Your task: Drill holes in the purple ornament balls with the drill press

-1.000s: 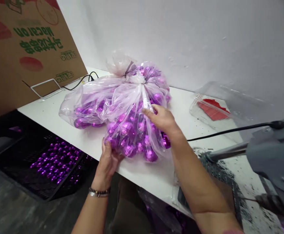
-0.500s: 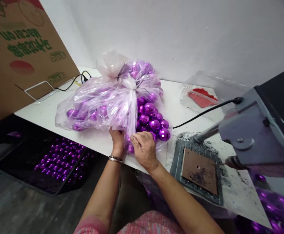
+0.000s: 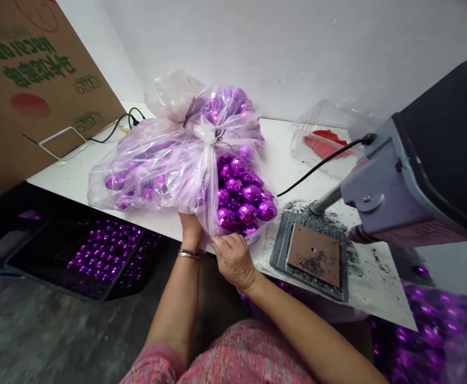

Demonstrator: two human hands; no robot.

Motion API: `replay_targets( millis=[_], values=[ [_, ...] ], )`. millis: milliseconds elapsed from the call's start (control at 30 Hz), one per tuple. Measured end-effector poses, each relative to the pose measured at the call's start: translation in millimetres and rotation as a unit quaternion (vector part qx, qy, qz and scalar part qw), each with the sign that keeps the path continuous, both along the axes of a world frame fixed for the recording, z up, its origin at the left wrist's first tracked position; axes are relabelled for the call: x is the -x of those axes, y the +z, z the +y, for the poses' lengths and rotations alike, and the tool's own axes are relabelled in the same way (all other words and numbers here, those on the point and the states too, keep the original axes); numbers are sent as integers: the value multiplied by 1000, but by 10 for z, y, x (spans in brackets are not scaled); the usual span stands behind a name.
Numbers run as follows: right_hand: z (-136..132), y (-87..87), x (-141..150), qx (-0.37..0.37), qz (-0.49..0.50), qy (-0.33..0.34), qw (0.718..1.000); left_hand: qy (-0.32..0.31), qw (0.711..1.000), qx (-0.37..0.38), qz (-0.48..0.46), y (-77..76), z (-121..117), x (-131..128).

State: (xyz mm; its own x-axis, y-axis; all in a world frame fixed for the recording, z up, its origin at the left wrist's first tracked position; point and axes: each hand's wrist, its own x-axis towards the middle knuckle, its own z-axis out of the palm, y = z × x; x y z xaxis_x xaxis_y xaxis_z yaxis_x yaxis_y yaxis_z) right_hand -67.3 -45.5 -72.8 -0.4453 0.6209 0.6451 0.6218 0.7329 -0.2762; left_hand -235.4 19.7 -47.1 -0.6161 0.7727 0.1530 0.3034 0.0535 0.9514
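Observation:
Clear plastic bags (image 3: pixel 177 160) stuffed with shiny purple faceted balls (image 3: pixel 241 200) lie on a white table (image 3: pixel 77 178), tied at the top with knots. My left hand (image 3: pixel 190 228), with a bracelet on the wrist, is tucked under the front bag's lower edge, fingers hidden in the plastic. My right hand (image 3: pixel 233 258) pinches the plastic at the bag's near bottom corner by the table edge.
A drill press (image 3: pixel 429 165) with a grey base plate (image 3: pixel 311 253) and dark shavings stands at right, its black cable crossing the table. A clear tray with red pieces (image 3: pixel 323 141) sits behind. A cardboard box (image 3: pixel 29 85) leans at left. Below lies a black crate of purple balls (image 3: pixel 97 256).
My right hand came off the top of the bag and moved down to its near bottom corner. The left hand shifted right under the bag. The view tilted toward the drill press.

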Motion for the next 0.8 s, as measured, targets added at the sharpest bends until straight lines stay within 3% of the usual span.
replay_targets(
  millis=[133, 233, 300, 400, 533, 667, 800],
  values=[
    [-43, -57, -191, 19, -42, 12, 999, 40, 991, 108, 67, 133, -506, -36],
    [-97, 40, -289, 31, -65, 8, 997, 81, 983, 53, 154, 160, -798, -259],
    [-141, 129, -367, 39, -75, -12, 996, 36, 979, -7, 202, 177, -869, -448],
    [-195, 217, -491, 53, -85, -40, 994, -24, 957, -60, 284, 289, -835, -662],
    [-220, 177, -526, 70, -103, -8, 992, -84, 915, -88, 384, 629, -658, -835],
    [-220, 105, -453, 90, -96, 14, 991, -190, 882, 64, 426, 889, -371, -1060],
    [-247, 152, -524, 87, -67, 25, 994, -219, 872, 200, 388, 879, -149, -1204]
  ],
)
